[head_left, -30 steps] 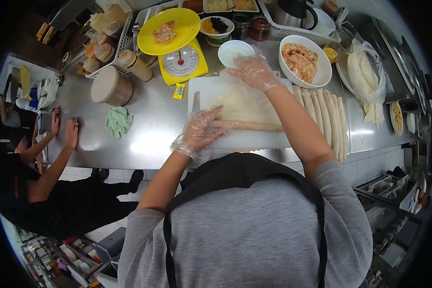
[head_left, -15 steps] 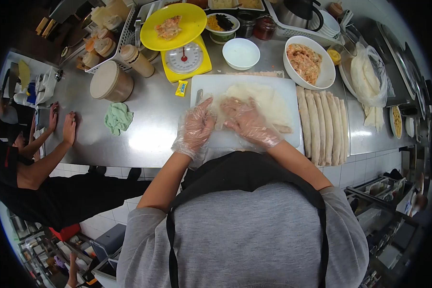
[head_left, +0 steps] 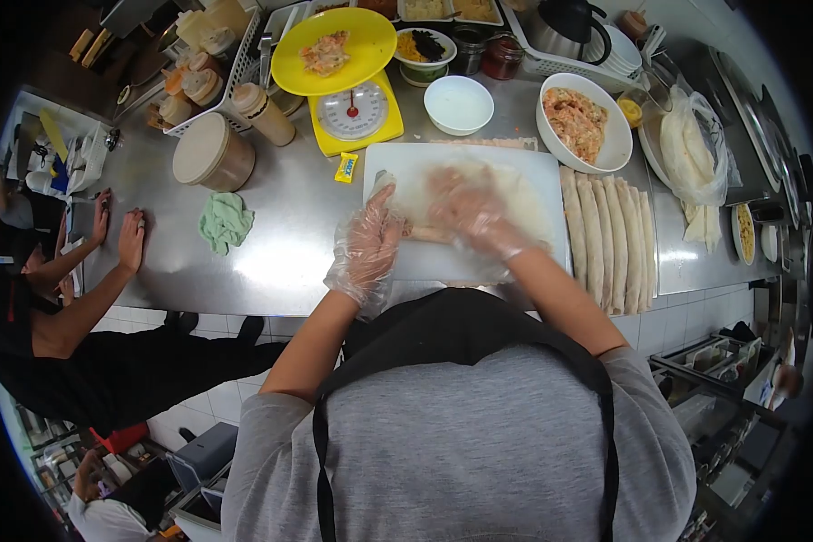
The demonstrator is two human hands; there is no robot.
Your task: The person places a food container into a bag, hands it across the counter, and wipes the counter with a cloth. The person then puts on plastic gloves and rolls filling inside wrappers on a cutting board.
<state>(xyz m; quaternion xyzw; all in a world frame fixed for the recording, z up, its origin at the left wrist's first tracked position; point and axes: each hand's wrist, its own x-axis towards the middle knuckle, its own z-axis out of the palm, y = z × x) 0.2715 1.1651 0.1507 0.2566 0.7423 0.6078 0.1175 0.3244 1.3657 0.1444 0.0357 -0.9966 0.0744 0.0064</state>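
A thin, pale wrapper sheet (head_left: 526, 194) lies on the white cutting board (head_left: 415, 262). Its near edge is folded over into a roll (head_left: 429, 234). My left hand (head_left: 370, 242), in a clear plastic glove, rests at the roll's left end with its fingers stretched forward. Over the middle of the sheet is my right hand (head_left: 472, 215), also gloved; its fingers are smeared by motion, so their grip does not show. Beside the board's right edge, several long finished rolls (head_left: 605, 239) lie side by side.
Behind the board stand a white bowl of pinkish filling (head_left: 576, 122), a small white bowl (head_left: 459, 104) and a yellow scale (head_left: 354, 113) carrying a yellow plate (head_left: 289, 63) of filling. A green cloth (head_left: 226, 221) and a lidded tub (head_left: 212, 152) are left. A co-worker's hands (head_left: 129, 242) rest on the counter.
My right hand has shifted slightly right and forward and is now blurred. The rolled near edge shows more plainly between my hands. My left hand stays at the board's left side.
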